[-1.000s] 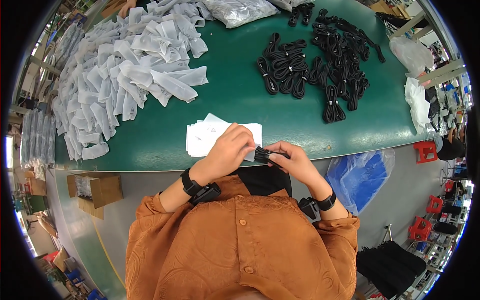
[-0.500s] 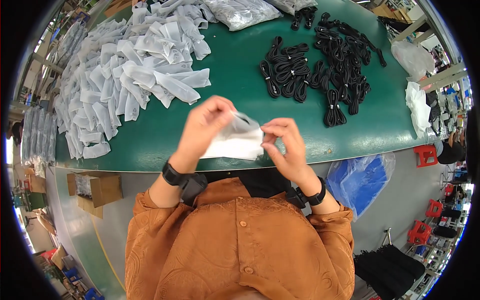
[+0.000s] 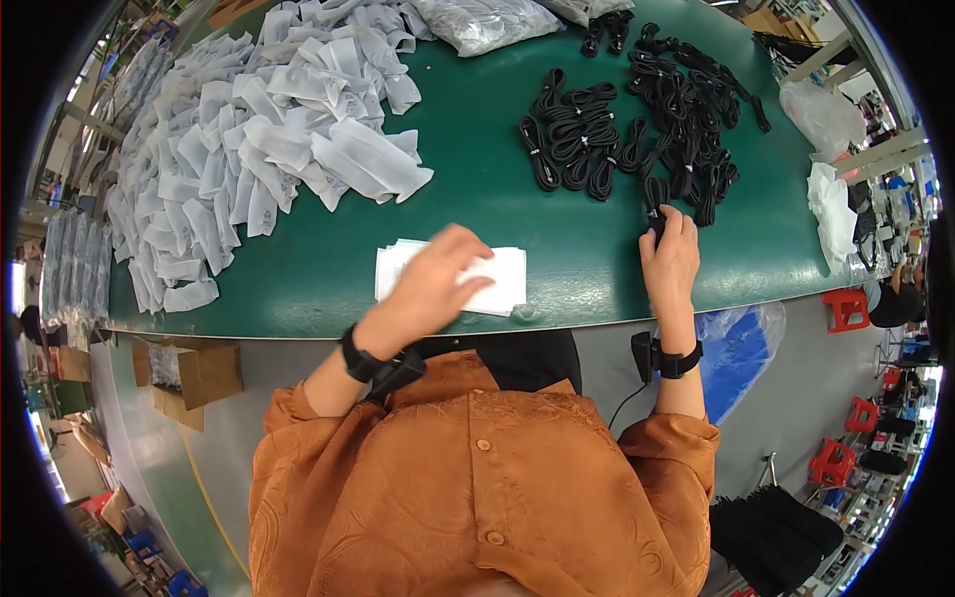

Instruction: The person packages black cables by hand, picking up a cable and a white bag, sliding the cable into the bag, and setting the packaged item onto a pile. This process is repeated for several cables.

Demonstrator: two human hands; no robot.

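Note:
My left hand point(image 3: 428, 289) hovers with fingers spread over a small stack of flat white bags point(image 3: 502, 284) at the near edge of the green table point(image 3: 477, 199). It holds nothing. My right hand point(image 3: 671, 261) reaches forward to the right, its fingers curled on a coiled black cable bundle point(image 3: 654, 204) at the near end of a heap of black cable bundles point(image 3: 637, 109). Both wrists wear black bands.
A big pile of filled white bags point(image 3: 249, 139) covers the table's left side. A clear plastic sack point(image 3: 487, 20) lies at the far edge, white plastic bags point(image 3: 831, 214) at the right end. Under the table hang a blue bag point(image 3: 741, 343) and a cardboard box point(image 3: 194, 368).
Half a second ago both hands held a white bag together in front of me. Now that bag is out of my hands, the left has dropped to the stack and the right has gone to the cables.

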